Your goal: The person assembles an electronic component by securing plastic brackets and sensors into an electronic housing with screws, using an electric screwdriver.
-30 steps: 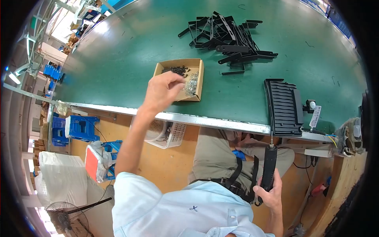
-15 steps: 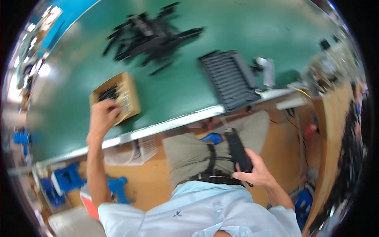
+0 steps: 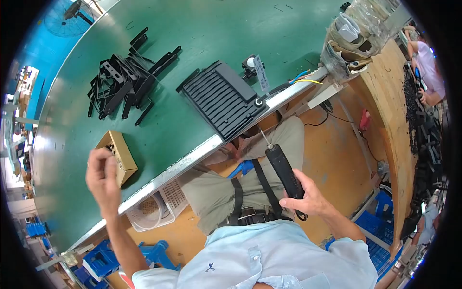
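Note:
My right hand (image 3: 313, 198) is wrapped round a black electric screwdriver (image 3: 285, 171), held over my lap with its long bit pointing up toward the table edge. My left hand (image 3: 102, 180) hovers at the near side of a small cardboard box (image 3: 126, 156), its fingers curled in a pinch; what they hold, if anything, is too small to make out. Small dark and light pieces lie inside the box, partly hidden by the hand. A black ribbed floodlight housing (image 3: 219, 96) rests at the table's front edge, with a white-domed sensor (image 3: 250, 62) and a labelled tag (image 3: 261, 73) beside it.
Several black metal brackets (image 3: 120, 84) lie heaped on the green table (image 3: 178, 24). Plastic-wrapped cartons (image 3: 344, 48) stand at the right end, near coloured wires (image 3: 303, 79). Below the edge sits a white basket (image 3: 173, 200). Another person (image 3: 428, 67) is at far right.
My left hand has come up out of the box, fingers curled. The view has turned, so the table things appear further left. The screwdriver stays in my right hand.

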A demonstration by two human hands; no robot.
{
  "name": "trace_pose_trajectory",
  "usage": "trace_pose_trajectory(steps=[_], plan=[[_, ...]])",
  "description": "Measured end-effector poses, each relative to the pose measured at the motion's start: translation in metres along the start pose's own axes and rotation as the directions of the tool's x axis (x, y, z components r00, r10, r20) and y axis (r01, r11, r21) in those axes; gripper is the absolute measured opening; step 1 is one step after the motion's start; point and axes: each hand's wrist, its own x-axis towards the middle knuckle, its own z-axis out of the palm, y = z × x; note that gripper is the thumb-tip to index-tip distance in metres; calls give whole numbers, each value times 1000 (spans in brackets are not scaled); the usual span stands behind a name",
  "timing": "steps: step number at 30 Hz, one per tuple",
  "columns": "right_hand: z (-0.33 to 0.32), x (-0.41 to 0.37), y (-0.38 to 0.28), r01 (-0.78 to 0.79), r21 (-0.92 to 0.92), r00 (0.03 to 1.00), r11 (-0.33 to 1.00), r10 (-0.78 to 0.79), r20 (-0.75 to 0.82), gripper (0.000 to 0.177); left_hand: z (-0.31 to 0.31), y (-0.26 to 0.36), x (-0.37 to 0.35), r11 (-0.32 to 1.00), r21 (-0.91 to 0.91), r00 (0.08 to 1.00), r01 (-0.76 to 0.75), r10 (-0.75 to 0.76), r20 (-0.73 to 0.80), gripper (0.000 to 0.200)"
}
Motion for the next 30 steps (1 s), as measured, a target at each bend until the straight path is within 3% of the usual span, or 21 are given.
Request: trace_pose_trajectory(steps=[1, 3, 6, 8, 11, 19, 28, 30], plan=[[0, 0, -9, -45, 39, 999, 998, 45, 12, 67, 25, 17, 2, 989, 32, 988, -146, 144, 53, 5], [-4, 6, -7, -29, 27, 999, 999, 28, 30, 68, 79, 54, 3, 969, -22, 944, -245, 243, 223, 9], [-7, 10, -3, -20, 5, 999, 1000, 20, 43, 69, 158, 74, 10, 897, -126, 861, -423, 441, 252, 13], [-8, 12, -3, -25, -1, 999, 1000, 25, 43, 70, 194, 73, 16, 864, -67, 831, -499, 499, 247, 17], [-10, 15, -4, -28, -4, 999, 1000, 28, 42, 71, 223, 65, 11, 875, -21, 843, -484, 473, 257, 20], [-15, 24, 4, 23, -45, 998, 999, -20, 66, 69, 227, 60, 7, 894, -13, 861, -448, 435, 265, 22], [-15, 25, -13, -81, 30, 993, 996, 78, 90, 68, 221, 59, 9, 913, -70, 858, -402, 403, 319, 17], [-14, 27, -8, -11, -89, 998, 996, 17, 62, 70, 219, 57, 10, 918, -92, 857, -386, 394, 332, 16]])
